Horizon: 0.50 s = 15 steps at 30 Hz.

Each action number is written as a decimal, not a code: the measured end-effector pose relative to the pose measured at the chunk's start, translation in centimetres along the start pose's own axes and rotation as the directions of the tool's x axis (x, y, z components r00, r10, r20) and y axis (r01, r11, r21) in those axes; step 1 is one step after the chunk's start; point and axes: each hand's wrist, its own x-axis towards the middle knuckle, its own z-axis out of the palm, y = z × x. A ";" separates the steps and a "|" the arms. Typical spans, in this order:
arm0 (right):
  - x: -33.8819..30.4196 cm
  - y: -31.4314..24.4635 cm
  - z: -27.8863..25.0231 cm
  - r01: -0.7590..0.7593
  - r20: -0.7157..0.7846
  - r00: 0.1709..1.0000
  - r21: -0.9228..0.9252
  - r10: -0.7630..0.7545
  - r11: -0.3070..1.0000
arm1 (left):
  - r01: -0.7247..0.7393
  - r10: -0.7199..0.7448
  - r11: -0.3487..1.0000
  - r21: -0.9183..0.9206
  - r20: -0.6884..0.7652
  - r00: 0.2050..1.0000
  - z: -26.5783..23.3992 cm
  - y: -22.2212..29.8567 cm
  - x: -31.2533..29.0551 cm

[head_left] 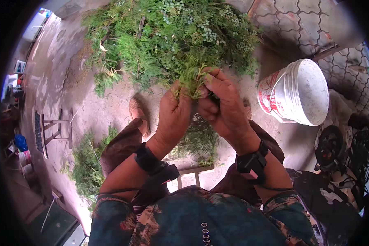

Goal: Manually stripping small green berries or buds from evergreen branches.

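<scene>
Both hands meet in front of me around a small green conifer sprig (191, 80). My left hand (174, 110) is closed on its left side, thumb and fingers pressed on the stems. My right hand (224, 100) pinches the sprig from the right, with thumb and forefinger near its tip. Just beyond the hands lies a large heap of conifer branches (151, 45) with clusters of pale blue-green berries. Below the hands, between my knees, more cut greenery (199, 137) lies on the ground, partly hidden by the hands.
A white bucket (281, 96) with red markings lies tipped at the right, its mouth facing right. Wire mesh (299, 20) stands behind it. Another pile of branches (88, 164) is by my left leg. A small wooden stool (53, 129) stands farther left. Dark cloth (315, 192) lies lower right.
</scene>
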 end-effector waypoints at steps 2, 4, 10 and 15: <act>0.1 -0.4 -0.1 0.011 0.002 1.000 0.000 -0.011 1.000 | -0.073 0.077 0.992 0.107 -0.037 0.996 -0.1 0.1 0.6; 0.0 -1.6 0.0 0.011 -0.003 1.000 -0.084 -0.011 0.996 | -0.181 0.192 0.947 0.267 -0.016 0.981 -0.7 0.5 1.4; -0.4 -3.4 -0.8 -0.036 0.062 0.996 -0.333 0.060 0.942 | -0.239 0.241 0.786 0.570 0.073 0.968 -1.9 1.8 1.9; -0.6 -4.0 -0.8 -0.087 0.016 0.994 -0.489 0.109 0.868 | -0.160 0.135 0.831 0.533 0.085 0.987 -2.4 1.9 1.9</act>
